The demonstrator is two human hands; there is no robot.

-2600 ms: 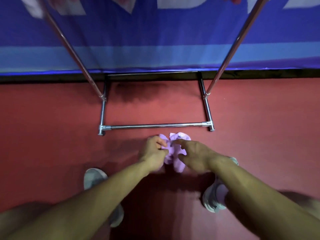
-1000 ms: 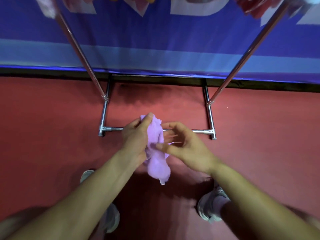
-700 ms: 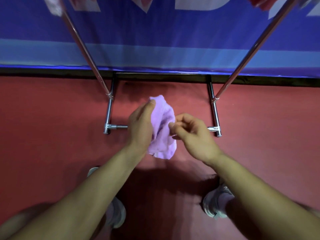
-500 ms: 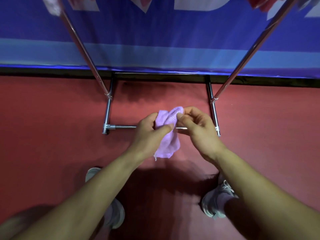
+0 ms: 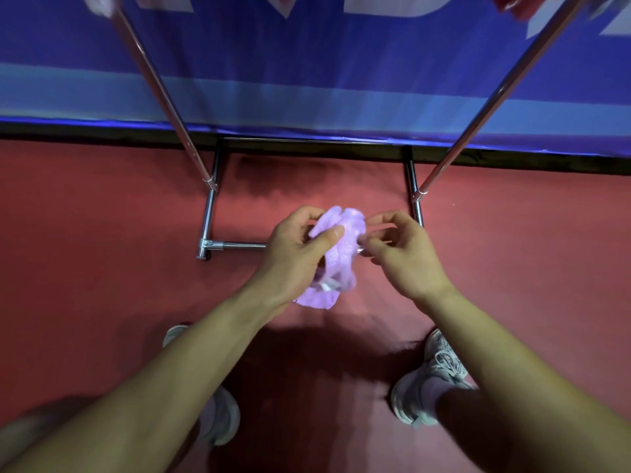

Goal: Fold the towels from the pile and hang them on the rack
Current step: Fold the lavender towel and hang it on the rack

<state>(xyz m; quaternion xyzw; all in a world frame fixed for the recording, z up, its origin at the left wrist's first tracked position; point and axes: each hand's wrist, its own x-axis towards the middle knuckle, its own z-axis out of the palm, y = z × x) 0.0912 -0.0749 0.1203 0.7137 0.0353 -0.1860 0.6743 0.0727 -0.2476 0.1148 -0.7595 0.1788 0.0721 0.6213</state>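
Observation:
A small lilac towel (image 5: 336, 257) hangs crumpled in the air above the red floor. My left hand (image 5: 293, 254) grips its upper left part between thumb and fingers. My right hand (image 5: 403, 254) pinches at the towel's right edge with its fingertips. The chrome rack (image 5: 208, 216) stands just beyond my hands; its two slanted poles rise to the top corners of the view. The rack's top bar is out of sight. Bits of red and pink cloth (image 5: 512, 5) show at the very top.
A blue banner wall (image 5: 314, 63) runs behind the rack. The rack's low front bar (image 5: 239, 245) lies on the red floor (image 5: 85, 250) right under my hands. My two grey shoes (image 5: 430, 380) stand close behind.
The towel was lifted from the floor and turned over between my hands. In the last half second my hands moved slightly apart and the bunched towel hangs a little lower.

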